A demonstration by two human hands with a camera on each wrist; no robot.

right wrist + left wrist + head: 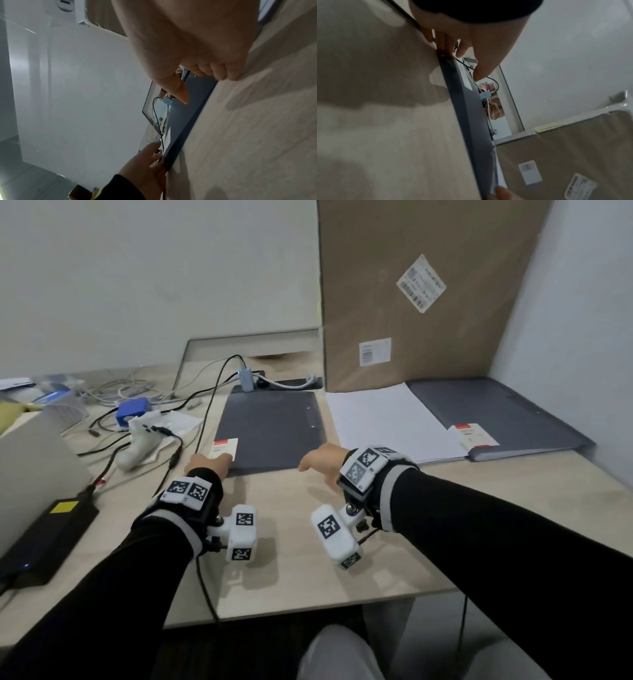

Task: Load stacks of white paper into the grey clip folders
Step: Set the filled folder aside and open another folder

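Note:
A shut grey clip folder [270,429] with a red-and-white label lies flat in the middle of the desk. My left hand [214,462] is at its near left corner, fingers [436,40] curled against the edge and thumb over the label. My right hand [317,465] holds the near right corner the same way, fingers [223,75] hooked at the edge of the folder [187,121] and thumb above the cover. To the right lies a stack of white paper [387,419]. Beyond it lie more grey folders [496,412].
A tall cardboard box [428,296] stands against the wall behind the paper. Cables [205,405], a white controller [144,443], a blue device [133,410] and a black power brick [51,535] crowd the left side. The desk's front edge [308,607] is close to my wrists.

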